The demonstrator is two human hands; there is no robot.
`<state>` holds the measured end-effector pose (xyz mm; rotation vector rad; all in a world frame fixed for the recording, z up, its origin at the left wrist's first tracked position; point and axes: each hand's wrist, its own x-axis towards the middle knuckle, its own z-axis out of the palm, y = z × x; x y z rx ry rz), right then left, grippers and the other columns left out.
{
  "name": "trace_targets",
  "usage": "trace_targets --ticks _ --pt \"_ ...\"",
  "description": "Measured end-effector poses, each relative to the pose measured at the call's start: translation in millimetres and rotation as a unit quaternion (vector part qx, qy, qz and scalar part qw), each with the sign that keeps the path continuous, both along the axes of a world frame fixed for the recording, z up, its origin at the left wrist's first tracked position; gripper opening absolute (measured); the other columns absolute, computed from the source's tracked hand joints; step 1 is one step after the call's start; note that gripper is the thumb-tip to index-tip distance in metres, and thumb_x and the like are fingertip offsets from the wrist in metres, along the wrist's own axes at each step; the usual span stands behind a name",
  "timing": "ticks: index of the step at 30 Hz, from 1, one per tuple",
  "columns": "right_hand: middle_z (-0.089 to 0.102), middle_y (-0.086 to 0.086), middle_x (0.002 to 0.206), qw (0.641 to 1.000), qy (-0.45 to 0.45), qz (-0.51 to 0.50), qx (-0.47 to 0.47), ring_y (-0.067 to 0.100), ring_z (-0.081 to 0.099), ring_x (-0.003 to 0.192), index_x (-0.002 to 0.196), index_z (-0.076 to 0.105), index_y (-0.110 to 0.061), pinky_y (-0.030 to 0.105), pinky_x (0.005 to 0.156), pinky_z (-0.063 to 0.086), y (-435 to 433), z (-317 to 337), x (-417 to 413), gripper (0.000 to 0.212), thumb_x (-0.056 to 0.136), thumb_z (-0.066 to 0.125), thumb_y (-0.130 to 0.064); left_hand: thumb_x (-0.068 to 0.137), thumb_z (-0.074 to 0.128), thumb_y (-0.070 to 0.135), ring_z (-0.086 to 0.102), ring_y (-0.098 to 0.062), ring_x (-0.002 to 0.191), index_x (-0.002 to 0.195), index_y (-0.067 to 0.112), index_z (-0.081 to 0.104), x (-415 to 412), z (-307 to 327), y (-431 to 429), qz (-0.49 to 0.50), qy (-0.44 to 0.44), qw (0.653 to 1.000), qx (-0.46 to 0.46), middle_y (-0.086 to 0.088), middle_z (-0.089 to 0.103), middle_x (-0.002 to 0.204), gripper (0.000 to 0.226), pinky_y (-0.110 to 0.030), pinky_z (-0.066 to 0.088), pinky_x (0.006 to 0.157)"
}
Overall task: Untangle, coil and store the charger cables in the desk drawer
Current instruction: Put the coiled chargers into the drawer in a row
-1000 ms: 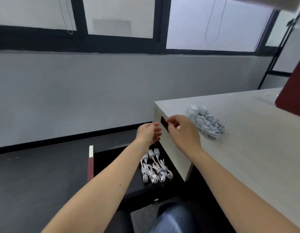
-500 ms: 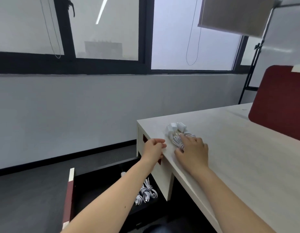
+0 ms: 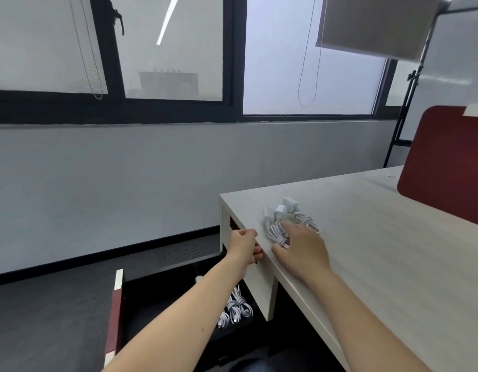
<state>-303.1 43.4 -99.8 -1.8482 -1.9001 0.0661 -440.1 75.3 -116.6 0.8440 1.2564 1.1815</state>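
Right hand [image 3: 303, 249] lies on the coiled cables [image 3: 278, 232] near the desk [image 3: 380, 251] corner, fingers spread over them, not closed round any. Left hand [image 3: 244, 245] is curled at the desk edge; grip cannot be told. More stored bundles [image 3: 236, 310] lie in the open drawer [image 3: 117, 304] below. Best to take one coil by its wrapped waist, lift it free of its neighbours, and lay it beside that row

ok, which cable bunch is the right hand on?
The desktop bunch: the right hand rests on it. The drawer coils lie below, untouched.
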Motion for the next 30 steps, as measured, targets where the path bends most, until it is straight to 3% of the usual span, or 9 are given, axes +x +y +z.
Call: trace_targets --ticks 3,7,12,16,20,23,26,30 --pt "0.061 -0.001 0.131 0.998 0.039 0.046 0.018 0.02 0.053 0.124 0.138 0.056 -0.03 0.03 0.1 0.041 -7 2 -1 0.058 0.081 0.064 -0.035 0.099 0.046 0.013 0.05 -0.015 0.057 0.098 0.009 0.053 -6 4 -2 -0.022 -0.041 0.999 -0.026 -0.003 0.049 0.071 0.008 -0.025 0.052 0.051" --pt "0.063 -0.005 0.125 0.991 0.052 0.121 0.028 0.017 0.054 0.118 0.136 0.057 -0.029 0.031 0.097 0.044 -12 1 -4 0.053 0.083 0.065 -0.035 0.098 0.045 0.014 0.058 -0.017 0.059 0.081 0.009 0.061 -15 8 -6 -0.04 -0.086 0.995 -0.043 -0.002 0.061 0.065 0.024 -0.028 0.055 0.057" --pt "0.062 -0.007 0.126 0.983 0.081 0.159 0.039 0.011 0.053 0.118 0.131 0.059 -0.029 0.022 0.095 0.04 -18 2 -19 0.055 0.077 0.068 -0.024 0.094 0.048 0.011 0.062 -0.018 0.055 0.085 0.005 0.062 -28 7 -13 -0.052 -0.189 0.978 -0.066 -0.005 0.064 0.063 0.018 -0.024 0.054 0.049" --pt "0.06 -0.01 0.129 0.98 0.049 0.19 0.03 0.01 0.049 0.12 0.134 0.056 -0.031 0.021 0.093 0.039 -19 -3 -36 0.057 0.079 0.067 -0.027 0.094 0.042 0.008 0.061 -0.019 0.049 0.083 0.003 0.056 -45 2 -12 -0.02 -0.284 0.957 -0.058 -0.008 0.061 0.058 0.019 -0.024 0.052 0.047" --pt "0.056 -0.011 0.133 0.978 0.007 0.206 0.017 0.013 0.046 0.123 0.142 0.047 -0.031 0.027 0.097 0.041 -17 -12 -58 0.063 0.081 0.065 -0.031 0.092 0.039 0.007 0.056 -0.021 0.068 0.087 0.003 0.056 -70 -12 -8 0.019 -0.289 0.955 -0.058 -0.008 0.057 0.076 0.018 -0.03 0.049 0.066" --pt "0.062 -0.014 0.119 0.977 0.029 0.213 -0.011 0.012 0.053 0.112 0.134 0.051 -0.037 0.032 0.092 0.049 -16 -29 -82 0.06 0.075 0.063 -0.039 0.091 0.039 0.008 0.056 -0.02 0.068 0.09 0.001 0.059 -89 -29 -8 0.037 -0.272 0.958 -0.08 -0.008 0.059 0.077 0.021 -0.029 0.049 0.061" --pt "0.065 -0.013 0.099 0.975 0.072 0.206 -0.047 0.009 0.058 0.094 0.112 0.061 -0.033 0.033 0.078 0.053 -16 -54 -104 0.039 0.074 0.064 -0.036 0.089 0.039 0.007 0.06 -0.023 0.074 0.112 -0.003 0.061 -109 -58 -2 0.069 -0.255 0.958 -0.109 -0.012 0.064 0.089 0.033 -0.03 0.05 0.065" --pt "0.065 -0.009 0.102 0.971 0.113 0.189 -0.096 0.01 0.058 0.097 0.11 0.064 -0.026 0.033 0.083 0.051 -13 -93 -130 0.035 0.075 0.068 -0.029 0.087 0.043 0.005 0.063 -0.029 0.081 0.13 -0.006 0.053 -134 -106 4 0.113 -0.221 0.956 -0.155 -0.019 0.063 0.104 0.045 -0.035 0.051 0.068"
